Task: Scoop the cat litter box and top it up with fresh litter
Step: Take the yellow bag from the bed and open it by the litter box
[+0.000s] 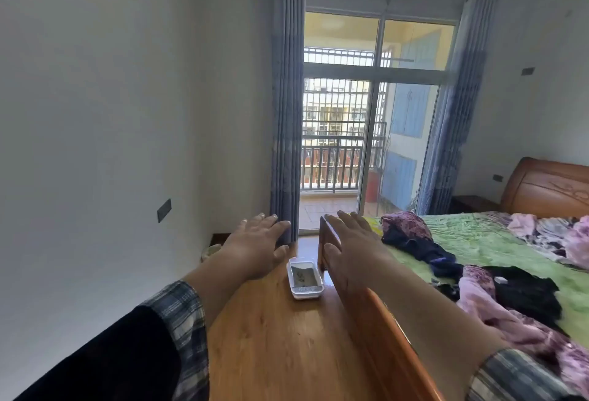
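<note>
I have both hands stretched out ahead of me, palms down and fingers spread wide: my left hand (255,246) and my right hand (349,247) hold nothing, so each grip is wide and empty. I judge they are raised like this only because I have not yet reached the work, since neither touches anything.

The litter box (305,279) is my landmark. It is a single white tray on the wooden floor (271,337), in the narrow aisle, with a shallow layer of grey litter inside and a few darker clumps I cannot count. It probably sits there to stay out of the way. My left hand shows just left of and above the box, my right just right of it.

Right of the box stands the bed (478,235), its wooden footboard (389,337) running beside the aisle. Beyond the box are two blue curtains (287,107) framing one glass balcony door (366,133). Left of the box is the white wall (95,129).

I see no scoop and no bag of fresh litter, so I judge scooping has not begun.
</note>
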Demonstrator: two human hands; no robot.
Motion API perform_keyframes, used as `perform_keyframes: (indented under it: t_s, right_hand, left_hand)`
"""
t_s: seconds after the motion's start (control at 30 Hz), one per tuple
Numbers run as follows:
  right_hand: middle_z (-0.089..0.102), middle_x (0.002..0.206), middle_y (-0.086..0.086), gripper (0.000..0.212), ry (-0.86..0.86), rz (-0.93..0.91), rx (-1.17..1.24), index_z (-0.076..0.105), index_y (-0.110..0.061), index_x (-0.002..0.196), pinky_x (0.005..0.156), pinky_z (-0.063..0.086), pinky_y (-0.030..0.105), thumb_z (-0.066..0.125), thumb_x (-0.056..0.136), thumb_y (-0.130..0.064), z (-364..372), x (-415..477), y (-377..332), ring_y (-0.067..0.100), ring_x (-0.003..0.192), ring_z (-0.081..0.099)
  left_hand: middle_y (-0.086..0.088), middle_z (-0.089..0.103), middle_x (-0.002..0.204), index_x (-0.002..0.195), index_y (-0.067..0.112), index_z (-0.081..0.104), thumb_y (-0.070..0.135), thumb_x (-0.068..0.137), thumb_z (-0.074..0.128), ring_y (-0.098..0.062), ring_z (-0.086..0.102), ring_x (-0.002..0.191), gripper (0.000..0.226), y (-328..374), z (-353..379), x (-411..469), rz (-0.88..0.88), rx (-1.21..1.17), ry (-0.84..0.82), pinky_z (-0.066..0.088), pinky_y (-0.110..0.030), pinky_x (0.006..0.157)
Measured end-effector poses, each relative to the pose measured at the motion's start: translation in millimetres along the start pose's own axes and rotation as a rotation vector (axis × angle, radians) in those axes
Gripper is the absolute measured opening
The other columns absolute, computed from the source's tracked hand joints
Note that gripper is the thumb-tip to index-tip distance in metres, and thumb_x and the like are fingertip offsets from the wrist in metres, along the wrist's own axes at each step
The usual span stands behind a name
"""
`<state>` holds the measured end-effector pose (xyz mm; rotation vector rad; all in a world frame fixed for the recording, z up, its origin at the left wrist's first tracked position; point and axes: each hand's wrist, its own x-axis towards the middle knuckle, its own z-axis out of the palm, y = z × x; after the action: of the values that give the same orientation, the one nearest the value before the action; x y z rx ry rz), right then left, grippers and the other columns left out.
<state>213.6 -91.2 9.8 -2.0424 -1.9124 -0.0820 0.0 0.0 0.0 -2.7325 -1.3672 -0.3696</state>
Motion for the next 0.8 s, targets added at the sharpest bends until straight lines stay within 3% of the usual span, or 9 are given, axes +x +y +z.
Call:
perform_keyframes:
  t_s: [0.47,0.8]
  right_hand:
    - [0.006,0.167,-0.006,0.065,-0.024,0.018,0.042,0.012,-0.035,0.158,0.125,0.006,0.041,0.043,0.101,-0.041,99.9,262.9,-28.6,0.017,0.153,-0.004]
    - [0.008,0.166,-0.007,0.065,-0.063,0.062,0.050,0.013,-0.036,0.157,0.125,0.007,0.043,0.042,0.100,-0.043,158.7,409.5,50.8,0.020,0.154,-0.004]
  left_hand:
    - [0.002,0.009,0.165,0.155,0.038,0.010,0.053,0.099,0.036,-0.023,0.004,0.152,0.063,-195.4,49.9,209.0,-0.027,0.058,-0.060,0.007,-0.049,0.122]
    - [0.002,0.009,0.166,0.155,0.038,0.008,0.053,0.100,0.035,-0.023,0.005,0.152,0.064,-226.5,106.3,367.3,-0.006,0.081,-0.133,0.009,-0.049,0.122]
